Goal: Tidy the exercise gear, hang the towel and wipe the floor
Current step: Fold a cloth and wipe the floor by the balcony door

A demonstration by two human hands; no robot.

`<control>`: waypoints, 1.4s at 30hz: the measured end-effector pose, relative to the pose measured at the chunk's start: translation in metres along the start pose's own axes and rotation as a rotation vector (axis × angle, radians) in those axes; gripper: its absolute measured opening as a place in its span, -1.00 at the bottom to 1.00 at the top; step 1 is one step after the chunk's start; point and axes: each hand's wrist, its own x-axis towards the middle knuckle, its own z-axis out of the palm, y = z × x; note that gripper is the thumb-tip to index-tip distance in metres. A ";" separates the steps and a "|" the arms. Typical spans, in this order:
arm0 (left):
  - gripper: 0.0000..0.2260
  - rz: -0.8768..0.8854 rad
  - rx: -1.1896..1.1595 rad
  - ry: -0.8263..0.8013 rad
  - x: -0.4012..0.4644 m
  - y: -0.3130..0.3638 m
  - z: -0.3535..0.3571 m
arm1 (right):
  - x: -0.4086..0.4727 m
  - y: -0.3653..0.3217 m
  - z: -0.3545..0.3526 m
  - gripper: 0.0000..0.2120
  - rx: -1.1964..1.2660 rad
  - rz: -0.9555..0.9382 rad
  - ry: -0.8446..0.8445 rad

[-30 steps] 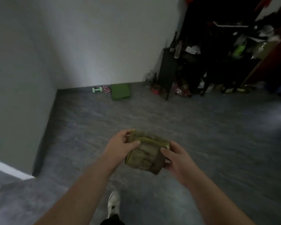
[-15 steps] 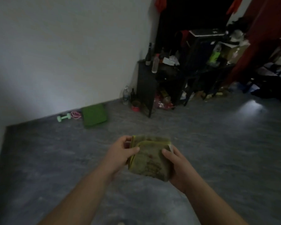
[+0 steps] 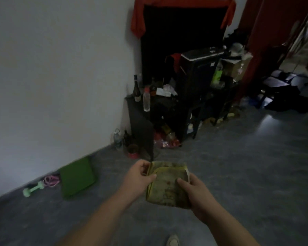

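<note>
Ahead, the grey stone-look floor (image 3: 238,174) carries a folded green mat (image 3: 76,178) and mint dumbbell (image 3: 33,188) by the wall. Left hand (image 3: 138,180) and right hand (image 3: 197,194) pinch the folded yellow-green cloth (image 3: 167,185) at its sides; a loosened layer could unfold and drop.
</note>
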 end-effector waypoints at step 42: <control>-0.31 -0.313 0.749 -0.059 0.724 -0.149 0.033 | 0.860 -0.090 0.046 -0.72 -0.851 0.221 -0.339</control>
